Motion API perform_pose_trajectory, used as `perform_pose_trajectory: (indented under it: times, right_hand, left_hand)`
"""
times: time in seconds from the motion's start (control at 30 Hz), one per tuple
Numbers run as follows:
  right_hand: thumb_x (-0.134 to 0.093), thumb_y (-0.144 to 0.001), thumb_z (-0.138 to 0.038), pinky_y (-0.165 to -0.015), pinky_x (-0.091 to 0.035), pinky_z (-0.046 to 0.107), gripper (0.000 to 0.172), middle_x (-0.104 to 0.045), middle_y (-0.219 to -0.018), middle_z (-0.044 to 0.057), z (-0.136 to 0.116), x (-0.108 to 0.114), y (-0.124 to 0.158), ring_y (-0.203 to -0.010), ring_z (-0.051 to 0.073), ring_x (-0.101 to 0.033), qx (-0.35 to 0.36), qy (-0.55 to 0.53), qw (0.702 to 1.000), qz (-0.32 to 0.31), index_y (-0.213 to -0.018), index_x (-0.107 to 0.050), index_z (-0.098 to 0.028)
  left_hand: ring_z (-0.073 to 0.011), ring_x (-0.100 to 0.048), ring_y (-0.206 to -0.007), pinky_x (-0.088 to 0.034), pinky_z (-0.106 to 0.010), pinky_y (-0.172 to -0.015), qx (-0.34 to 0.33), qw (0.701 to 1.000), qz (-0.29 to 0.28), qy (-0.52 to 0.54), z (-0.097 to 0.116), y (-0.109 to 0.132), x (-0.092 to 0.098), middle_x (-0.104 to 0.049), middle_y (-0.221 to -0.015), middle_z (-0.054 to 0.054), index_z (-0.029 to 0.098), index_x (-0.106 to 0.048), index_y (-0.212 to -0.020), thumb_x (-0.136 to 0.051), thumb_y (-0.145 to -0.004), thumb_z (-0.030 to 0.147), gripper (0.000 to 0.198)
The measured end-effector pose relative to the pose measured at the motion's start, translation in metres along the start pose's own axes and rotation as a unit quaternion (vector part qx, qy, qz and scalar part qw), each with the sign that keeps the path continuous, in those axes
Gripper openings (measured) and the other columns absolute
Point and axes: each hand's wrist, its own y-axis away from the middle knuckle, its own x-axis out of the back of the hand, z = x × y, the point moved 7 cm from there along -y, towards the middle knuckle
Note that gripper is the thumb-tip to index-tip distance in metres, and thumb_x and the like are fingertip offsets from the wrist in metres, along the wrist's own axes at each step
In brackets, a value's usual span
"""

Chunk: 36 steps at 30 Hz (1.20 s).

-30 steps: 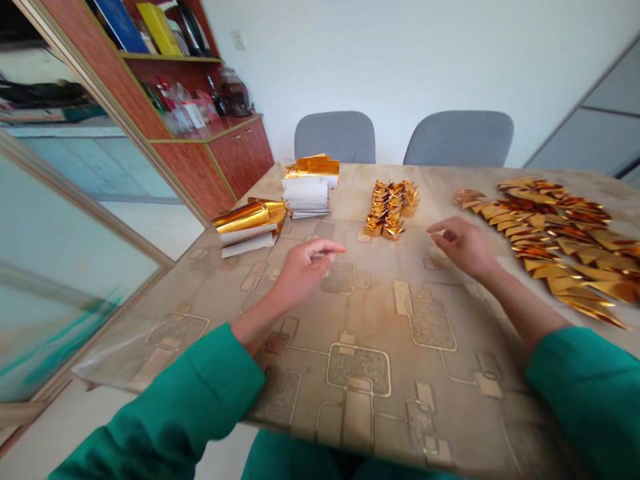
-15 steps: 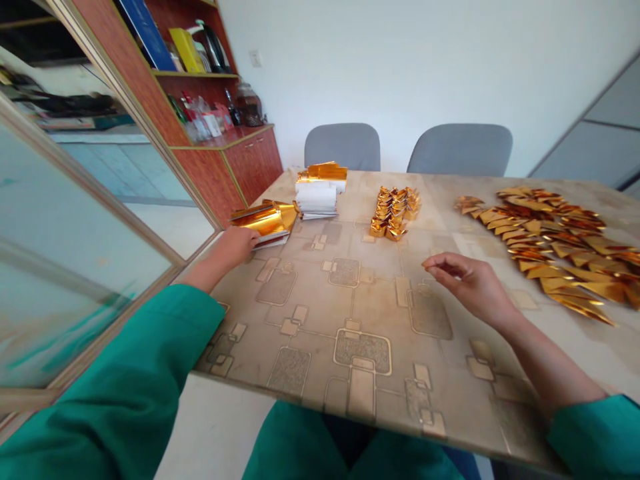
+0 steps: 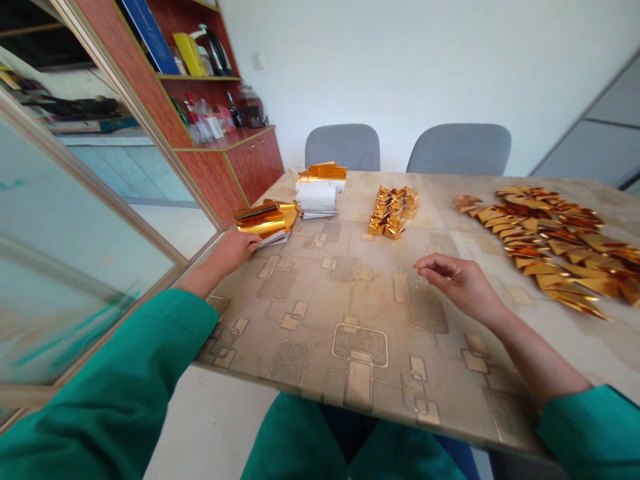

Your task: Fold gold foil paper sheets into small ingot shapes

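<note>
At the table's left edge my left hand (image 3: 235, 252) has its fingers closed on the near edge of a pile of gold foil paper (image 3: 265, 219), whose white backing shows at the front. My right hand (image 3: 457, 285) hovers over the table, right of centre. Its thumb and forefinger are curled together, and nothing shows between them. Beyond it, several small folded gold foil ingots (image 3: 393, 212) stand in a cluster. A big spread of folded gold foil pieces (image 3: 555, 240) lies to the right of that hand.
A stack of white-backed foil sheets (image 3: 317, 197) stands behind the left pile. The table (image 3: 305, 313) has a patterned cover. Two grey chairs (image 3: 343, 147) are at its far side. A glass partition (image 3: 75, 253) and a red-brown cabinet (image 3: 255, 163) border the left.
My right hand has shifted slightly left, its fingers still curled together. My left hand stays at the foil paper pile, having moved only slightly.
</note>
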Motion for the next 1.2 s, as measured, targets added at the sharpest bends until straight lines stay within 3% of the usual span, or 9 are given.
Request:
perform_pose_trajectory:
  times: [0.2,0.3,0.4,0.47,0.6,0.8,0.9,1.0,1.2]
  right_hand:
    - [-0.059,-0.084,-0.04,-0.06,-0.044,0.029,0.025,-0.069,-0.075,0.005,0.0,-0.001,0.001,-0.064,0.017,-0.061,0.008,-0.003,1.0,0.009,-0.087,-0.069,-0.017]
    - [-0.057,-0.088,-0.036,-0.06,-0.045,0.029,0.023,-0.067,-0.074,0.004,-0.005,-0.003,0.002,-0.062,0.016,-0.059,0.021,0.013,1.0,0.01,-0.093,-0.068,-0.017]
    - [-0.056,-0.091,-0.035,-0.066,-0.05,0.031,0.03,-0.068,-0.087,0.006,-0.02,-0.009,0.006,-0.069,0.016,-0.06,0.067,0.021,0.998,0.005,-0.115,-0.061,-0.017]
    - [-0.06,-0.089,-0.039,-0.074,-0.053,0.036,0.049,-0.065,-0.108,0.011,-0.037,-0.015,0.011,-0.083,0.02,-0.061,0.125,0.045,0.991,0.01,-0.132,-0.05,-0.017]
    - [-0.071,-0.079,-0.051,-0.092,-0.05,0.052,0.091,-0.048,-0.139,0.019,-0.066,-0.031,0.023,-0.119,0.034,-0.05,0.2,0.132,0.971,0.004,-0.151,-0.025,-0.018]
    - [-0.06,-0.091,-0.024,-0.099,-0.046,0.051,0.063,-0.055,-0.134,0.017,-0.076,-0.016,0.029,-0.121,0.031,-0.052,0.248,0.191,0.948,0.062,-0.148,-0.034,-0.02]
    - [-0.053,-0.092,-0.014,-0.1,-0.045,0.049,0.056,-0.058,-0.133,0.016,-0.072,-0.002,0.029,-0.121,0.03,-0.054,0.276,0.212,0.935,0.071,-0.146,-0.04,-0.019]
    - [-0.051,-0.092,-0.009,-0.095,-0.048,0.045,0.044,-0.067,-0.123,0.013,-0.064,0.002,0.033,-0.112,0.028,-0.058,0.302,0.239,0.92,0.067,-0.134,-0.055,-0.02]
    - [-0.045,-0.097,-0.014,-0.088,-0.053,0.04,0.031,-0.072,-0.115,0.009,-0.048,-0.032,0.054,-0.105,0.023,-0.062,0.372,0.253,0.888,-0.093,-0.119,-0.067,-0.019]
  left_hand:
    - [-0.0255,-0.063,-0.084,-0.043,-0.033,-0.075,0.075,0.994,0.077,-0.028,0.011,0.0,0.026,-0.071,-0.092,-0.012,0.014,-0.065,-0.105,-0.04,-0.089,0.031,0.033]
    - [-0.0227,-0.063,-0.085,-0.047,-0.032,-0.076,0.111,0.97,0.158,0.151,0.037,0.005,0.036,-0.069,-0.09,-0.008,0.015,-0.061,-0.104,-0.05,-0.087,0.029,0.025]
    - [-0.0198,-0.063,-0.084,-0.052,-0.031,-0.074,0.099,0.823,0.097,0.551,0.092,0.012,0.009,-0.068,-0.095,-0.007,0.016,-0.057,-0.105,-0.054,-0.086,0.023,0.021]
    - [-0.0201,-0.066,-0.086,-0.055,-0.034,-0.076,0.08,0.776,0.033,0.625,0.142,0.021,-0.009,-0.068,-0.102,-0.008,0.017,-0.056,-0.11,-0.055,-0.085,0.021,0.025]
    - [-0.0234,-0.069,-0.096,-0.054,-0.046,-0.091,0.119,0.51,-0.124,0.843,0.232,0.038,-0.044,-0.07,-0.108,-0.011,0.015,-0.057,-0.109,-0.058,-0.083,0.01,0.026]
    - [-0.0209,-0.071,-0.095,-0.053,-0.045,-0.098,0.161,0.403,-0.171,0.885,0.267,0.034,-0.049,-0.072,-0.1,-0.009,0.013,-0.061,-0.108,-0.048,-0.085,-0.001,0.029]
    - [-0.0185,-0.071,-0.091,-0.056,-0.041,-0.093,0.184,0.408,-0.18,0.876,0.256,0.036,-0.054,-0.072,-0.099,-0.007,0.013,-0.062,-0.104,-0.05,-0.083,-0.002,0.029]
    - [-0.0182,-0.07,-0.087,-0.058,-0.036,-0.083,0.194,0.472,-0.193,0.838,0.238,0.044,-0.062,-0.07,-0.102,-0.008,0.014,-0.06,-0.111,-0.056,-0.079,0.0,0.035]
    - [-0.0277,-0.058,-0.116,-0.046,-0.05,-0.1,0.04,0.853,-0.062,0.516,0.204,0.054,-0.042,-0.049,-0.143,-0.017,0.022,-0.037,-0.144,-0.07,-0.075,0.018,0.076]
